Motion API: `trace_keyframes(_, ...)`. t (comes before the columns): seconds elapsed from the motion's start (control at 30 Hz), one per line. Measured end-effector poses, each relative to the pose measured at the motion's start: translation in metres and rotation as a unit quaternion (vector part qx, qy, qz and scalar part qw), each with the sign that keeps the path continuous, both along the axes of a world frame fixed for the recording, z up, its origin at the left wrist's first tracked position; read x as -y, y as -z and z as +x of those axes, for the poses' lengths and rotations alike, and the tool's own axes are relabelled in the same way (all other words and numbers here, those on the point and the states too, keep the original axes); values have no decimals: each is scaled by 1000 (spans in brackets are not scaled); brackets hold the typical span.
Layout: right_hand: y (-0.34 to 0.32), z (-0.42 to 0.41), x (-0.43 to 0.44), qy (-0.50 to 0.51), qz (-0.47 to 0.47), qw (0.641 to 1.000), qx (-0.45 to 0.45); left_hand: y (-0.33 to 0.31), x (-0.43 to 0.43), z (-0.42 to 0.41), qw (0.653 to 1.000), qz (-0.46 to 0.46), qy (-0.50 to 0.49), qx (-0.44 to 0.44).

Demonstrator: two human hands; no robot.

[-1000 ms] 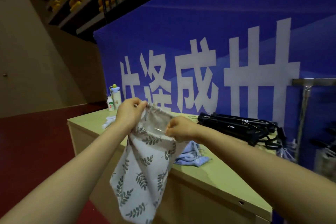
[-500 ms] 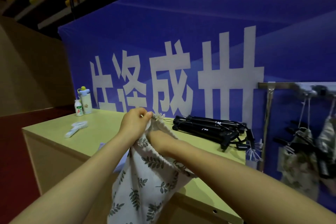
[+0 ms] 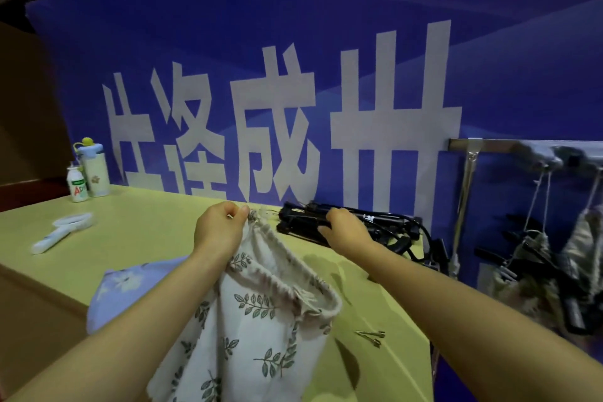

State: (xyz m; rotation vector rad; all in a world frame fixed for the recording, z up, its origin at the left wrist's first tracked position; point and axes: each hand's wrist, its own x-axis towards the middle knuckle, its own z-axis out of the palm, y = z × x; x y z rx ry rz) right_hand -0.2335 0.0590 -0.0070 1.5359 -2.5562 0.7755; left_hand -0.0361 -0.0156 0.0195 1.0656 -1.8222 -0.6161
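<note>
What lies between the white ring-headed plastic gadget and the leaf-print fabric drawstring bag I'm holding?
In the head view, a light blue flowered cloth lies on the yellow-green table between the white gadget and the leaf-print bag.

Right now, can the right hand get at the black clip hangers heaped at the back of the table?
Probably yes: the right hand lies on the black clip hangers, fingers seemingly curling round one, with nothing between. The left hand alone holds the leaf-print drawstring bag.

Blue banner [image 3: 326, 10]: big white "成"; small bottle [image 3: 77, 184]: red "AD".
</note>
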Motion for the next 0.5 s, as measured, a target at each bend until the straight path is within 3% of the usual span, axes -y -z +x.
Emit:
trace_keyframes(0.17, 27, -33, 21, 42, 99, 988, -109, 17, 25, -23, 1000, 23, 6, 5)
trace_keyframes(0.5, 60, -66, 46, 99, 145, 977, -119, 46, 52, -37, 997, 71, 8, -6)
